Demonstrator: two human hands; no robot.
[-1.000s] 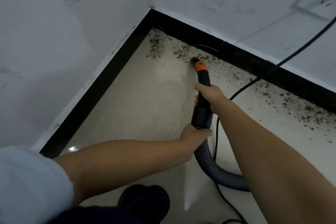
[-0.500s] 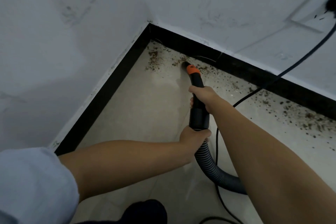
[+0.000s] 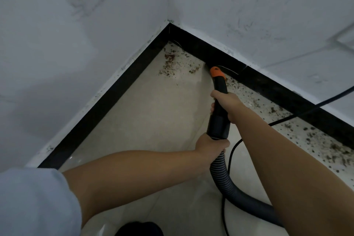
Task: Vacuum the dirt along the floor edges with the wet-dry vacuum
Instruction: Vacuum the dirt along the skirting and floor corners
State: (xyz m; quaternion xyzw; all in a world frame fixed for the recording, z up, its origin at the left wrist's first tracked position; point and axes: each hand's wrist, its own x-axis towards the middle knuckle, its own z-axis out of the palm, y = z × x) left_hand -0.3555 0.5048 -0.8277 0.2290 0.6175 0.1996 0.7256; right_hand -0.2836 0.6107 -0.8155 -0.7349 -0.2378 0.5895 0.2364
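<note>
Both hands are on the vacuum nozzle, a black tube with an orange tip, and its long axis runs straight away from the person, tip forward, pressed down where floor meets the black skirting ahead. The right hand is wrapped round the tube farther forward, so it's the nearer one to the tip; the left hand grips lower, right at the collar where the ribbed hose joins, fingers curled round it. The hose bends back and off to the right behind both hands.

Now the dirt: the thick scatter lies to the right of the hands, along the skirting and past the right forearm, while a smaller brown patch sits ahead and to the left of the tip, towards the corner. So my read is the tip has to travel sideways along the edge, either way, and the right hand will do the steering.

A black power cord crosses the skirting to the right of the hands and loops down just beside the hose, close enough to snag, I'd say.

Hard to see: the mouth of the nozzle is hidden under its own orange tip, the right forearm covers some of the floor, and the vacuum body is out of frame altogether
</note>
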